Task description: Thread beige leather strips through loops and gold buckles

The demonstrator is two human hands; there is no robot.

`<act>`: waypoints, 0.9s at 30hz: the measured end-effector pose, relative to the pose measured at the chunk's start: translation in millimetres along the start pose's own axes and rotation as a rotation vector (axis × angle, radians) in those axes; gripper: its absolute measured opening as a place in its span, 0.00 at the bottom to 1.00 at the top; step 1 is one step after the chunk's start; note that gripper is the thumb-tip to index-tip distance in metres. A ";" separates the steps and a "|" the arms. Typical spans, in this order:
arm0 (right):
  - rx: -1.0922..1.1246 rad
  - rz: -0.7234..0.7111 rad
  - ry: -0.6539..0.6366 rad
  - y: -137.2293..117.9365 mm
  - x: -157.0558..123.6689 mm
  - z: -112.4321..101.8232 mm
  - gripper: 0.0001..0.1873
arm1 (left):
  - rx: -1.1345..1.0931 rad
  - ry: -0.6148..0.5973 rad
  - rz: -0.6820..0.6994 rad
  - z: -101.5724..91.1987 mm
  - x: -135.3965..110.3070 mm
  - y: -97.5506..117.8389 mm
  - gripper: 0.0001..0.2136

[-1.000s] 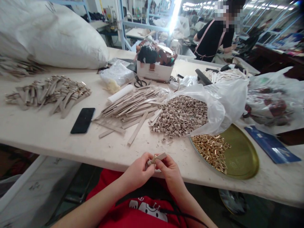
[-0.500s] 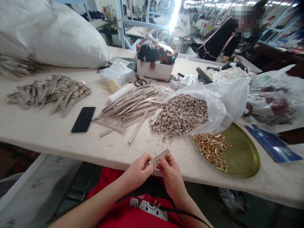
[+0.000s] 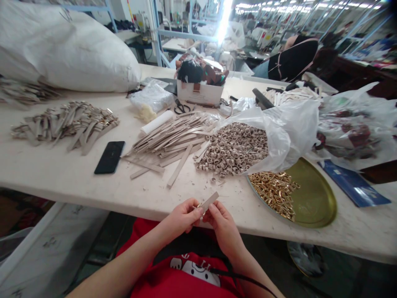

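Observation:
At the table's front edge, my left hand (image 3: 186,214) pinches a short beige strap (image 3: 209,201) with a small gold buckle, mostly covered by the fingers. My right hand (image 3: 222,220) is closed on the same strap from the other side, fingertips close to the left thumb. The strap's free end points up and away to the right. Beyond the hands lie flat beige strips (image 3: 173,138) in a pile and a heap of small beige loops (image 3: 232,149) spilling from a clear plastic bag (image 3: 287,128). Gold buckles (image 3: 274,192) fill one side of a round gold tray (image 3: 316,203).
Finished-looking straps with buckles (image 3: 70,124) are heaped on the left, near a black phone (image 3: 109,157). Farther back are scissors (image 3: 181,107), a white box of scraps (image 3: 201,93) and a big white sack (image 3: 71,49). A blue packet (image 3: 353,184) lies right. Another person (image 3: 288,60) bends behind the table.
The strap has turned in my fingers; the buckle, in plain sight between both hands before, is now largely behind my left fingers. The person at the back has shifted posture.

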State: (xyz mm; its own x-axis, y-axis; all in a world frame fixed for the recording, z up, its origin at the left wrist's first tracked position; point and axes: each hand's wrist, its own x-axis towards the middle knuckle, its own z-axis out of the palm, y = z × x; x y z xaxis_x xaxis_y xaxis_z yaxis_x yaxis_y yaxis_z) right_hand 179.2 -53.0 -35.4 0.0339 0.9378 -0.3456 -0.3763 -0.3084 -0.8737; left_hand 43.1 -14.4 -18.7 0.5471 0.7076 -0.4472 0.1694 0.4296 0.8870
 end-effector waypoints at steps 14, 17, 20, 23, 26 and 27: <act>0.386 0.198 -0.118 -9.5 -1.5 11.3 0.08 | -0.086 0.040 0.011 -3.1 2.3 -10.0 0.15; 0.414 0.214 -0.076 -8.8 -3.6 11.1 0.08 | -0.079 0.064 0.022 -2.8 3.0 -11.5 0.15; 0.429 0.215 -0.056 -9.3 -4.8 12.5 0.09 | -0.029 0.089 0.007 -2.4 2.0 -9.8 0.16; 0.423 0.199 -0.076 -8.9 -5.4 13.7 0.08 | -0.016 0.079 0.014 -0.9 0.0 -5.8 0.15; 0.385 0.166 -0.071 -7.4 -6.7 13.6 0.08 | -0.039 0.065 0.034 1.2 -1.4 -4.2 0.14; 0.364 0.157 -0.065 -6.8 -7.3 13.3 0.07 | -0.040 0.067 0.038 1.9 -1.8 -4.4 0.13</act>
State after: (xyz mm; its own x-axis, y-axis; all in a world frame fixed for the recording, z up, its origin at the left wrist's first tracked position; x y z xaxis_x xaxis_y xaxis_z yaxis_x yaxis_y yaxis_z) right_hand 169.2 -55.6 -22.3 -0.1044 0.8957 -0.4323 -0.6762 -0.3827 -0.6296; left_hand 43.0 -18.6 -21.6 0.4963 0.7589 -0.4216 0.1165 0.4230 0.8986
